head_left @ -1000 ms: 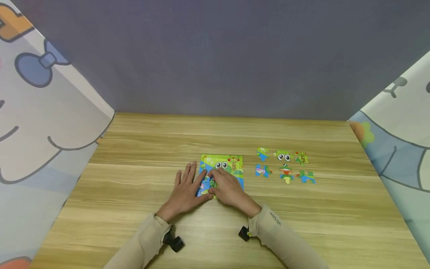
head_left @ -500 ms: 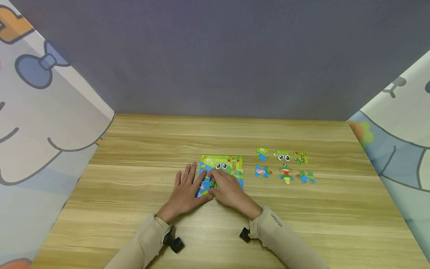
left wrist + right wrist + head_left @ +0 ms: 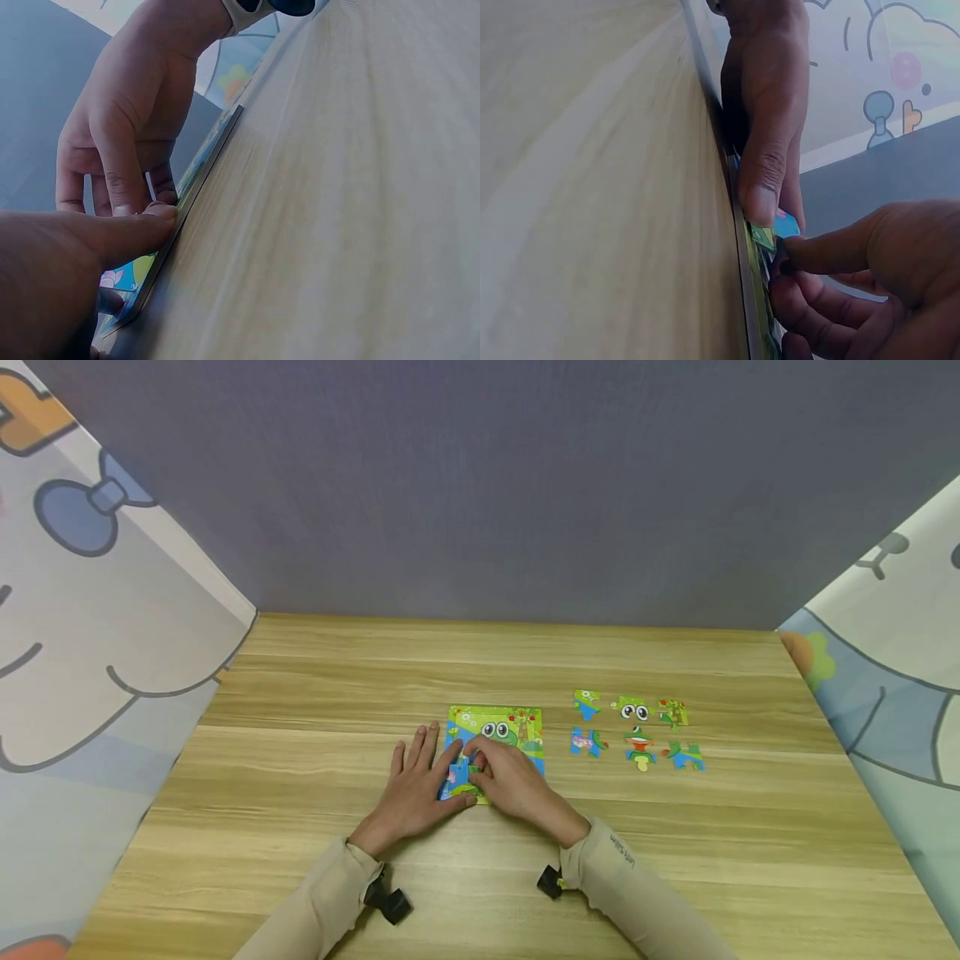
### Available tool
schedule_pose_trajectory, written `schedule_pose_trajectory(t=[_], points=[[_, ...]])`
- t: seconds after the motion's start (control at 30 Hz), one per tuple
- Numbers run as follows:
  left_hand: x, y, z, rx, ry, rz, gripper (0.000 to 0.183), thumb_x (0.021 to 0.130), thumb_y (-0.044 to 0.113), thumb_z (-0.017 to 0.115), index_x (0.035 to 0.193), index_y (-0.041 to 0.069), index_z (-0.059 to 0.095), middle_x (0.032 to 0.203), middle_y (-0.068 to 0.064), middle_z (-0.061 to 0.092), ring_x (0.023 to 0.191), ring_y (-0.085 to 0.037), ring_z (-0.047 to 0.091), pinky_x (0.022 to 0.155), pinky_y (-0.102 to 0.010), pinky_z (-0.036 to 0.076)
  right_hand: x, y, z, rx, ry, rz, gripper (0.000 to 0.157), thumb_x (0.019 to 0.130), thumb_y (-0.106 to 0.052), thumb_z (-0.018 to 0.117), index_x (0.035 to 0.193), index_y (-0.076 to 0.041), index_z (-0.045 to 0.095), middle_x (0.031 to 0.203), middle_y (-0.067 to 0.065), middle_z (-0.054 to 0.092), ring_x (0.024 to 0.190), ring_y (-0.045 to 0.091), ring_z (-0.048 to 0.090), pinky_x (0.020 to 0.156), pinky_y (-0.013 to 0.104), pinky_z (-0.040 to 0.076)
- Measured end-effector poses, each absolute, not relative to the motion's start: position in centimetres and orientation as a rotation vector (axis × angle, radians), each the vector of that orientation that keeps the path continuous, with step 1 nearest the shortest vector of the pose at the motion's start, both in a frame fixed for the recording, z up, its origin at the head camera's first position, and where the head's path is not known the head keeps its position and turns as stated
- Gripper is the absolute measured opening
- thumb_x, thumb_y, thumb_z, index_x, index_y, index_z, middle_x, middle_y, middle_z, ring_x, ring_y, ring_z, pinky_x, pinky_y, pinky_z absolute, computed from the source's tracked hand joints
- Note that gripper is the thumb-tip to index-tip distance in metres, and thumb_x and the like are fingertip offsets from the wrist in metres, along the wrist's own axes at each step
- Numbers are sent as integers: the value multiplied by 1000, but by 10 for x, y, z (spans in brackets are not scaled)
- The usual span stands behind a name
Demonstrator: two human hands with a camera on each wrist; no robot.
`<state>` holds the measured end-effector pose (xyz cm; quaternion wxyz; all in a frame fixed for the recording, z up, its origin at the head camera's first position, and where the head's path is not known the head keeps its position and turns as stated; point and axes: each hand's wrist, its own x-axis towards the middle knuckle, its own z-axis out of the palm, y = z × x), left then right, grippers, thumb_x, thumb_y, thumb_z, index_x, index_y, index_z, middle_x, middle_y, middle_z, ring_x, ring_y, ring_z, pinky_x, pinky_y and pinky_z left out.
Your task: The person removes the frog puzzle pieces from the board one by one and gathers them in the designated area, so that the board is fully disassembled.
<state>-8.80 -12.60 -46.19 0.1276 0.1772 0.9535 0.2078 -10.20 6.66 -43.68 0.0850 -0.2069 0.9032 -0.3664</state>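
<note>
A square frog puzzle board (image 3: pixel 532 718) lies on the table. My left hand (image 3: pixel 411 789) rests spread at its left side, index fingertip on the picture and thumb along the front edge. The right hand (image 3: pixel 513 777) reaches over the board, fingers bent, and pinches the edge of a blue-and-green puzzle piece (image 3: pixel 458 774) at the front left. In the right wrist view that puzzle piece (image 3: pixel 784 225) tilts up from the board between my left thumb and right fingertips. The left wrist view shows my right hand (image 3: pixel 131 127) above the board, its fingers pointing down.
Two rows of loose puzzle pieces lie right of the board, among them one with frog eyes (image 3: pixel 633 710) and one with a red mouth (image 3: pixel 639 745). The wooden table (image 3: pixel 315 693) meets a grey wall (image 3: pixel 480 502) behind. Cartoon-printed panels flank both sides.
My right thumb has shifted up and away from the board's front edge, exposing more of the front-left piece. The left hand and the loose pieces stay where they were.
</note>
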Motion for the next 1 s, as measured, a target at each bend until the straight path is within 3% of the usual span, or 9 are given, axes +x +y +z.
schedule_pose_trajectory(t=[0.47, 0.83, 1.0], points=[[-87, -126, -460, 513, 2768, 622, 87, 93, 59, 59, 161, 18, 24, 169, -19, -4, 158, -39, -5, 122, -66, -2, -108, 78, -434, -624, 2480, -1480, 17, 96, -5, 63, 113, -9, 64, 89, 8, 69, 73, 5, 59, 68, 21, 51], [-86, -126, -462, 530, 2784, 614, 85, 93, 59, 59, 160, 17, 27, 169, -20, -1, 158, -40, -4, 122, -67, -1, -117, 107, -412, -541, 2446, -1600, 19, 99, -8, 62, 117, -5, 64, 95, 13, 68, 76, 19, 62, 68, 22, 50], [-86, -125, -461, 522, 2785, 617, 86, 93, 59, 60, 160, 17, 27, 170, -20, 0, 158, -40, -4, 122, -66, 0, -118, 124, -407, -521, 2421, -1659, 21, 98, -6, 61, 118, 0, 63, 96, 17, 67, 75, 13, 60, 67, 22, 50]])
